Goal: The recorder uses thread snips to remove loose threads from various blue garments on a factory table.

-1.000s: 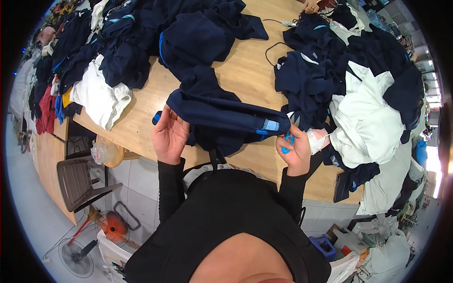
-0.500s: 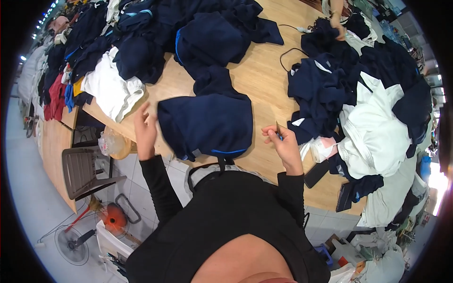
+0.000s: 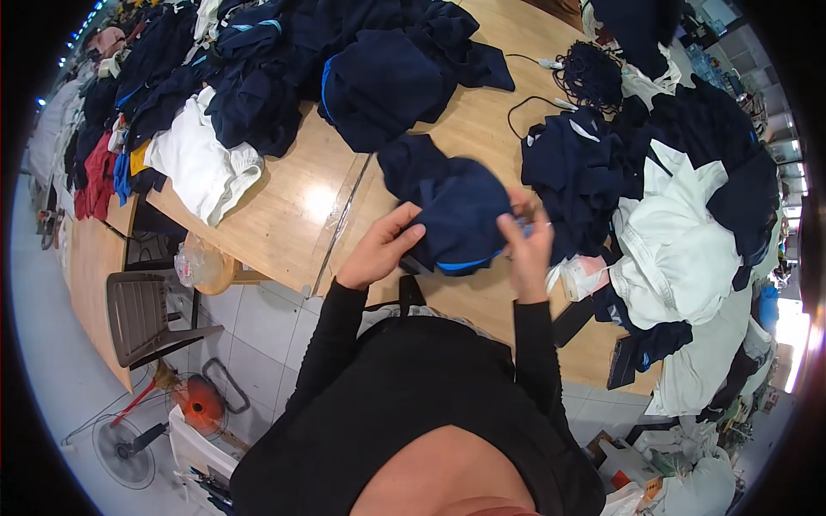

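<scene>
Head view: a navy garment (image 3: 465, 202) slants over the counter (image 3: 284, 219), far left to near right; left hand (image 3: 383, 247) pinches its left edge; blurred right hand (image 3: 528, 245) is at its right edge, grip unclear.

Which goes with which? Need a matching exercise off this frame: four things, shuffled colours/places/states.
Things
1. Left hand
2. Plastic chair
3. Fan nearest the chair
4. Stringy tangle

Colours, places, states
A. Orange at its centre
B. Dark, toward the far side of the table
C. Touching a navy garment with bright-blue trim
D. Grey-brown, standing to the left of the table

Pairs: 1-C, 2-D, 3-A, 4-B
</scene>
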Demonstrator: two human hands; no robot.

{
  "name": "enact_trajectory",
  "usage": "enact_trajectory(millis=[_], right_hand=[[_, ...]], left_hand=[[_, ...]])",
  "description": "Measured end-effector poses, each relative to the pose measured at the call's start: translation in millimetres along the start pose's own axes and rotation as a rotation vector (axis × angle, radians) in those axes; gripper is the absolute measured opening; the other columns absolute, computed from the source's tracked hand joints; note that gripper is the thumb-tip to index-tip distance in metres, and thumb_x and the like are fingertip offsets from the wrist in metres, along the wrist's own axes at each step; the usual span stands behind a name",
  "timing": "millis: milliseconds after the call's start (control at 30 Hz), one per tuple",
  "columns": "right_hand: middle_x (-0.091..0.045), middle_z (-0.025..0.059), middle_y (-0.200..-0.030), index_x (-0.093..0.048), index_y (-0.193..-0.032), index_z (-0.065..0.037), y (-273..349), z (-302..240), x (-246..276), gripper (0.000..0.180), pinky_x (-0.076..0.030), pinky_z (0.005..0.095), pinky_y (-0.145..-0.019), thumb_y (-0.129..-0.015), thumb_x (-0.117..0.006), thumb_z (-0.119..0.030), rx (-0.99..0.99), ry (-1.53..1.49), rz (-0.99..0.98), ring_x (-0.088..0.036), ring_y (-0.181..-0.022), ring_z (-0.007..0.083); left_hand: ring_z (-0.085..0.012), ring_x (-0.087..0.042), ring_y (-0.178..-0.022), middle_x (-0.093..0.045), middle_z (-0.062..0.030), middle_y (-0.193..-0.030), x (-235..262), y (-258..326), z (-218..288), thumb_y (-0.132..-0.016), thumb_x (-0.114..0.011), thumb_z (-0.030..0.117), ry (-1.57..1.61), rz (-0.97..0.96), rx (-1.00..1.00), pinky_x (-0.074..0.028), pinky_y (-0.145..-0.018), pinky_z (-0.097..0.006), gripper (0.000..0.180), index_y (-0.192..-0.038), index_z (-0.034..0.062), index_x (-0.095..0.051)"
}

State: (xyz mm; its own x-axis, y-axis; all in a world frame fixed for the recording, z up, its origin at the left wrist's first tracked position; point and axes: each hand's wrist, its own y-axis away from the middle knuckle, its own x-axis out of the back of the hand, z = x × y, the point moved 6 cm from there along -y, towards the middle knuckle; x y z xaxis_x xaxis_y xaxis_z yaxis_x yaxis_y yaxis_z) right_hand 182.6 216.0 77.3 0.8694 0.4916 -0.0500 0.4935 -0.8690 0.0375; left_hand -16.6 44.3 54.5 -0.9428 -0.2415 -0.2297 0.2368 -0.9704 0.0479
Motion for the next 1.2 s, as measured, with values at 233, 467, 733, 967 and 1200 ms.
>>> enact_trajectory(millis=[233,467,733,967,1200], right_hand=[[-0.075,0.0122,-0.11,-0.065,-0.136,0.001,-8,-73,70,0.028,-0.031,0.0189,-0.049,-0.111,-0.063,-0.011,0.184,-0.092,0.126,-0.044,-0.054,0.0023],[-0.076,0.01,-0.097,-0.07,-0.124,0.002,39,37,119,0.023,-0.032,0.0198,-0.049,-0.11,-0.066,-0.015,-0.156,0.07,0.29,-0.045,-0.054,0.0028],[-0.076,0.0095,-0.093,-0.071,-0.12,0.002,34,37,91,0.023,-0.032,0.0209,-0.049,-0.109,-0.068,-0.018,-0.18,-0.1,0.247,-0.047,-0.053,0.0033],[-0.075,0.0099,-0.095,-0.07,-0.121,0.001,47,49,105,0.023,-0.032,0.022,-0.047,-0.11,-0.067,-0.019,-0.202,-0.087,0.297,-0.048,-0.054,0.0044],[-0.074,0.0046,-0.093,-0.074,-0.114,-0.002,59,78,103,0.016,-0.049,0.0273,-0.063,-0.104,-0.072,-0.014,-0.216,0.173,0.309,-0.062,-0.076,0.009]], left_hand=[[-0.0127,-0.064,-0.114,-0.07,-0.0017,-0.123,77,26,11,-0.108,-0.065,0.016,0.24,0.251,-0.02,-0.049,-0.099,-0.029,0.026,-0.131,0.0046,-0.068],[-0.0349,-0.059,-0.126,-0.063,-0.012,-0.137,56,55,11,-0.088,-0.084,0.023,-0.954,0.535,-0.156,-0.043,-0.105,-0.046,0.061,-0.144,0.0115,-0.065],[-0.0345,-0.058,-0.122,-0.061,-0.0111,-0.138,7,0,13,-0.082,-0.088,0.021,-1.007,0.423,-0.23,-0.047,-0.097,-0.043,0.056,-0.133,0.0109,-0.067],[-0.0351,-0.061,-0.105,-0.063,-0.0109,-0.11,-43,-25,-2,-0.077,-0.092,0.02,-0.955,0.363,-0.257,-0.051,-0.089,-0.045,0.047,-0.114,0.0068,-0.067],[-0.0372,-0.065,-0.099,-0.064,-0.0145,-0.102,-75,-57,-46,-0.085,-0.08,0.044,-1.265,0.28,-0.224,-0.055,-0.083,-0.048,0.047,-0.103,0.0043,-0.065]])
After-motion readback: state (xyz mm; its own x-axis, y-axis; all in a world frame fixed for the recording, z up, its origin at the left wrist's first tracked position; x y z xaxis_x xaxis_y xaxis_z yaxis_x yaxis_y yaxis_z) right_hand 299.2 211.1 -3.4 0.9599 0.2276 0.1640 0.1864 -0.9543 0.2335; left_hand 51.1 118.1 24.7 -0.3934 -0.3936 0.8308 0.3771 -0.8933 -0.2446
